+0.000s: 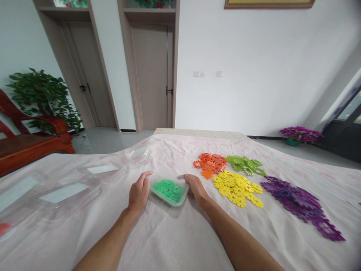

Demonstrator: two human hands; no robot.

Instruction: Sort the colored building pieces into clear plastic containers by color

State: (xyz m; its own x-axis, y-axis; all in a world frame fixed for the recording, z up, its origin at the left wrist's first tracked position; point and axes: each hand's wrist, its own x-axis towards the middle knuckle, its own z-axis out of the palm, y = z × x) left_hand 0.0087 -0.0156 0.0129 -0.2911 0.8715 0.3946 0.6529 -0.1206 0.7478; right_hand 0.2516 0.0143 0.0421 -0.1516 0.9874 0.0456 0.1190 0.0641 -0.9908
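The clear container [166, 201], holding green pieces [167, 189] (loose and heaped), is positioned on the tablecloth [146, 241], gripped at opposite sides by the left hand [139, 192] and the right hand [196, 189]. Yellow pieces [236, 185] lie near the latter.

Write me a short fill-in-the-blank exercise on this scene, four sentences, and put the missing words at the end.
1. The left hand and the right hand flank a clear container holding ____ pieces.
2. The orange pile and the light green pile lie side by side, just beyond the ____ pile.
3. The loose pile farthest right on the cloth is ____ in colour.
4. Other clear containers sit to the ____ of the left hand.

Missing words, in order: green; yellow; purple; left.
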